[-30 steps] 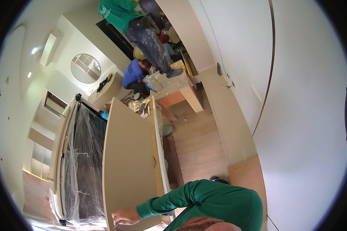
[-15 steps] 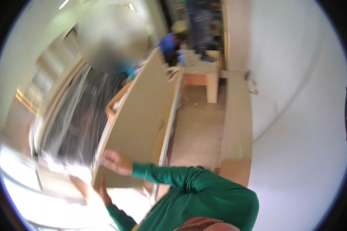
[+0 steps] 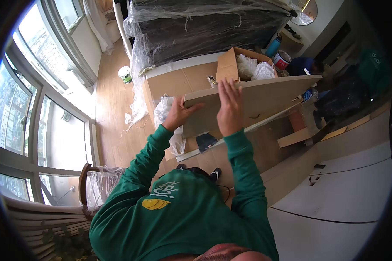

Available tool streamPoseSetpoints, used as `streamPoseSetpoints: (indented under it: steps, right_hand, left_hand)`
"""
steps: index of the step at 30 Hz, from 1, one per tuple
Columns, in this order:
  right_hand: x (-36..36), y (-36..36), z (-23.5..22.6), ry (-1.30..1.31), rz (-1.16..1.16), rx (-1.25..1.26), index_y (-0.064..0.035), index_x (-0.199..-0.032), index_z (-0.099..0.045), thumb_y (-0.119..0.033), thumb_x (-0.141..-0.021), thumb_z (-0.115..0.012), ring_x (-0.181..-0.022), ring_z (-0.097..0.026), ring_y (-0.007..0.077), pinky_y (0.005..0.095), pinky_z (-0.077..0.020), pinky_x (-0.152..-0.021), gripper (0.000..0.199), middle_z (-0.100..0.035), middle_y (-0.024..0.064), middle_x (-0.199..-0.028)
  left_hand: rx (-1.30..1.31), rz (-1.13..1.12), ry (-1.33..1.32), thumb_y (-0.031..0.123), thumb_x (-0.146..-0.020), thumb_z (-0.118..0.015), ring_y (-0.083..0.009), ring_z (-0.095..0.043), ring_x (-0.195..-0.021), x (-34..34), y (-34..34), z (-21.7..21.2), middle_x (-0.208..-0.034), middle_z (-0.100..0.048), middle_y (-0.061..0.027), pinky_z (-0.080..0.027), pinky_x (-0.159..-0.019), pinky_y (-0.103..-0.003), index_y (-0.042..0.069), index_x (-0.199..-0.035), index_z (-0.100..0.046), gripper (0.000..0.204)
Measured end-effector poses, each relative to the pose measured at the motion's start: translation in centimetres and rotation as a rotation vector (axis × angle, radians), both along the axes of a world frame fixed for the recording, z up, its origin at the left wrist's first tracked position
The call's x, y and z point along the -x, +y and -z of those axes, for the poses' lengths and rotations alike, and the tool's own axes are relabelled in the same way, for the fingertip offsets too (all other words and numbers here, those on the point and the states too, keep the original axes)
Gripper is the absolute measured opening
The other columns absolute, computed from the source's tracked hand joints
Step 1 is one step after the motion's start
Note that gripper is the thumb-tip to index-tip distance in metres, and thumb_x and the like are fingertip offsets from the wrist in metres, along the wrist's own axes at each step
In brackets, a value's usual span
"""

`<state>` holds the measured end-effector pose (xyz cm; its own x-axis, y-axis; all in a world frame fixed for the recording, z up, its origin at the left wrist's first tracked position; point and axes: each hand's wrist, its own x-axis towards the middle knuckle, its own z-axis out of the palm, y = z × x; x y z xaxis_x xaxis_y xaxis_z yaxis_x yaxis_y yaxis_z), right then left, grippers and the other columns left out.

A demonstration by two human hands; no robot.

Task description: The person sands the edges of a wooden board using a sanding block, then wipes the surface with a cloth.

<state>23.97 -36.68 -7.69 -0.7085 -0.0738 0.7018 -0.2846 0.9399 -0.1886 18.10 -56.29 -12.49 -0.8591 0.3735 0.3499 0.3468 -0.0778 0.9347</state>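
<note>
Both hands hold a long, flat, pale wooden panel (image 3: 248,104) by its near end: the left hand (image 3: 178,114) curls around the panel's corner edge, the right hand (image 3: 231,108) lies flat, fingers spread, on its smooth face. Behind the panel sits an open cardboard box (image 3: 231,65), apparently stuffed with crumpled plastic.

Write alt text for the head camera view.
A person in a green sweatshirt holds a long pale wooden panel by its near end, left hand at the corner and right hand flat on its face. Behind it are an open cardboard box and plastic-wrapped dark furniture.
</note>
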Motion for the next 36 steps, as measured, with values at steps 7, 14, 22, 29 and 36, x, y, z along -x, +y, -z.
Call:
streamPoseSetpoints:
  steps: [7, 14, 22, 29, 36]
  right_hand:
    - [-0.2, -1.0, -0.4, -0.062, -0.073, -0.068, 0.001, -0.155, -0.058, 0.001, -0.101, -0.054, -0.155, -0.049, 0.0377, 0.0596, -0.0305, -0.132, 0.055, -0.058, 0.0202, -0.161]
    - [-1.4, -6.1, -0.6, -0.064, -0.166, -0.119, 0.0023, -0.156, -0.057, -0.004, -0.104, -0.054, -0.154, -0.051, 0.0376, 0.0581, -0.0346, -0.131, 0.053, -0.057, 0.0208, -0.162]
    - [-0.8, -3.6, -0.7, -0.044, -0.022, -0.12, 0.0024, -0.155, -0.057, -0.002, -0.103, -0.053, -0.154, -0.051, 0.0368, 0.0566, -0.0376, -0.129, 0.053, -0.056, 0.0213, -0.162]
    - [1.9, 3.9, 1.0, 0.086, 0.009, -0.033, -0.001, -0.156, -0.058, 0.007, -0.099, -0.054, -0.155, -0.05, 0.0382, 0.0605, -0.035, -0.129, 0.058, -0.058, 0.0182, -0.161]
    - [0.5, -6.5, 1.4, 0.056, -0.222, -0.02, 0.0006, -0.155, -0.058, -0.004, -0.103, -0.053, -0.156, -0.05, 0.0367, 0.0583, -0.0335, -0.131, 0.052, -0.058, 0.0204, -0.161]
  left_hand:
    - [0.001, 0.006, 0.055, 0.019, -0.097, -0.085, -0.0123, -0.072, -0.086, 0.0, 0.3, -0.2, -0.1, -0.082, -0.0175, -0.06, -0.077, -0.037, -0.003, -0.121, -0.075, 0.034]
    - [0.055, -0.015, 0.202, 0.018, -0.097, -0.085, -0.0123, -0.069, -0.076, 1.3, -0.2, 3.7, -0.09, -0.08, -0.0178, -0.06, -0.074, -0.036, -0.004, -0.116, -0.076, 0.031]
    - [-0.091, 0.055, 0.02, 0.015, -0.097, -0.084, -0.0145, -0.072, -0.088, 0.5, 0.9, 0.3, -0.101, -0.081, -0.0174, -0.059, -0.083, -0.037, -0.002, -0.125, -0.074, 0.034]
    - [0.069, 0.024, 0.014, 0.021, -0.098, -0.085, -0.0168, -0.076, -0.084, 0.5, -0.2, -1.2, -0.093, -0.081, -0.0158, -0.06, -0.078, -0.038, -0.003, -0.113, -0.076, 0.03]
    - [0.015, -0.05, 0.283, 0.011, -0.097, -0.08, -0.0144, -0.071, -0.081, 2.4, 0.5, 2.8, -0.091, -0.08, -0.0149, -0.059, -0.076, -0.037, -0.004, -0.107, -0.074, 0.019]
